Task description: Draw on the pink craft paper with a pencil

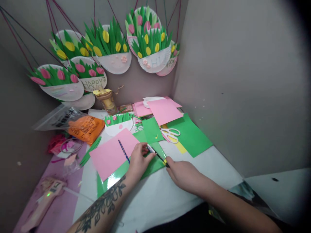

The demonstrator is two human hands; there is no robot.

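Note:
In front of me, my right hand (181,173) is closed around the dark, yellow-banded end of a slim black-and-white stick-like tool (158,156); its exact kind is unclear. The fingers of my left hand (140,158) are bent at the tool's white end and seem to pinch it. Beneath the tool lies green paper (152,166). Left of my left hand is a pink sheet (109,155) with a dark blue patterned pencil (123,150) across it. White-handled scissors (172,134) rest beyond my hands, beside a small green sheet (152,130).
Paper-plate flower baskets (113,61) hang on the wall by strings. An orange packet (86,127), a brown cup (108,103) and a small plate basket (119,127) stand at the back. A glue gun (45,204) lies front left. Large green paper (194,139) is at right.

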